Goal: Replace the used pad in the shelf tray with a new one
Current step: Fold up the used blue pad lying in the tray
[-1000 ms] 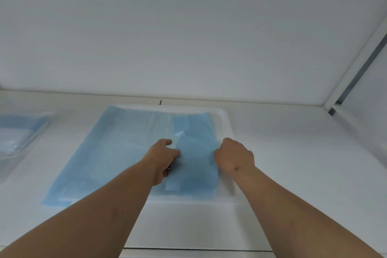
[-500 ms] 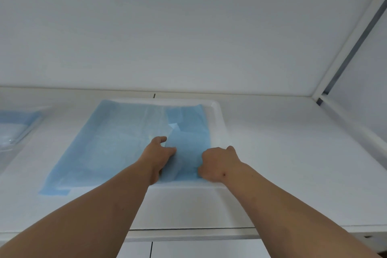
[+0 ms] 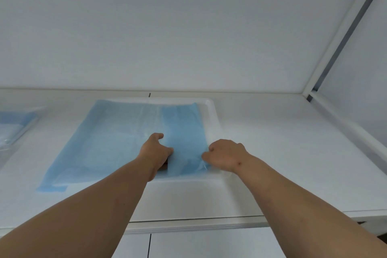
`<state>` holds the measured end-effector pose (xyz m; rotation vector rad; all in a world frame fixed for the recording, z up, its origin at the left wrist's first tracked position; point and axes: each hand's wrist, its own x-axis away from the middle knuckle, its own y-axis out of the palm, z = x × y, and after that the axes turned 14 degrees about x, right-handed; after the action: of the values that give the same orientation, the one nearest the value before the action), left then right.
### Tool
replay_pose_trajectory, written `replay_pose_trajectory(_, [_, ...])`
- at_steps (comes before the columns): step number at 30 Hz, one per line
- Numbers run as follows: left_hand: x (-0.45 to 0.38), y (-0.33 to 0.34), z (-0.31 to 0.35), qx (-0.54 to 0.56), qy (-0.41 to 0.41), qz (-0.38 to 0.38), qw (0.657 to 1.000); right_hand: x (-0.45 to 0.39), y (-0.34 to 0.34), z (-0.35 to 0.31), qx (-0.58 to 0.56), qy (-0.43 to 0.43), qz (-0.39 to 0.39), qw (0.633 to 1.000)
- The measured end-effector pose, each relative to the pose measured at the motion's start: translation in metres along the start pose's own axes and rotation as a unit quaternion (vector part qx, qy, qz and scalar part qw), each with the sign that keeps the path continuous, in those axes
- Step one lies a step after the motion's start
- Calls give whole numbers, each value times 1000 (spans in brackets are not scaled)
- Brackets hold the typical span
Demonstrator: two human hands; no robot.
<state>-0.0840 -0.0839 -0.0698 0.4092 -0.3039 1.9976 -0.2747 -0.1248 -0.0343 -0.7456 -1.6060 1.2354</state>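
White shelf [image 3: 272, 153], white back wall, a metal upright at the right corner. Second tray with blue lining at far left [image 3: 14, 125], partly out of view.

Tray [image 3: 212, 115] sits mid-shelf, long axis running away from the person. Blue pad [image 3: 117, 138] lies across it, opened flat on the left and spilling over the tray's left side onto the shelf; a darker strip on the right is not yet spread, and the tray's right rim shows bare beyond it.

Left hand [image 3: 156, 152] rests on the pad at the strip's left edge, thumb out, fingers curled under; whether they pinch the sheet I cannot tell. Right hand [image 3: 225, 156] has fingers curled, pinching the strip's near-right corner just inside the rim.

Key relation: the unspread strip lies between the two hands, its length running away from them; bare tray floor lies to the right of the right hand. Right hand is nearer that gap, so the spreading pull likely goes rightward.

Pad looks thin and limp; likely to wrinkle or drag.
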Motion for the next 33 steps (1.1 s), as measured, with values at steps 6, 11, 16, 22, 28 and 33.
replay_pose_trajectory(6, [1, 4, -1, -62, 27, 15, 998, 5, 19, -8, 58, -51, 32, 996])
replay_pose_trajectory(11, [-4, 3, -1, -66, 18, 14, 998, 5, 19, -4, 38, -66, 37, 996])
replay_pose_trajectory(16, [-7, 2, -2, 45, -21, 26, 998, 10, 8, 6, -29, -56, -7, 998])
replay_pose_trajectory(22, [-5, 3, -1, 5, -23, 9, 1000, 10, -3, 16, -126, -29, -84, 988])
replay_pose_trajectory(28, [-10, 6, -1, -106, 28, 19, 994, -16, -5, 7, -41, -5, 28, 999])
replay_pose_trajectory(33, [-21, 5, 7, -233, 103, 19, 967, -45, 1, -5, 42, 17, 106, 993])
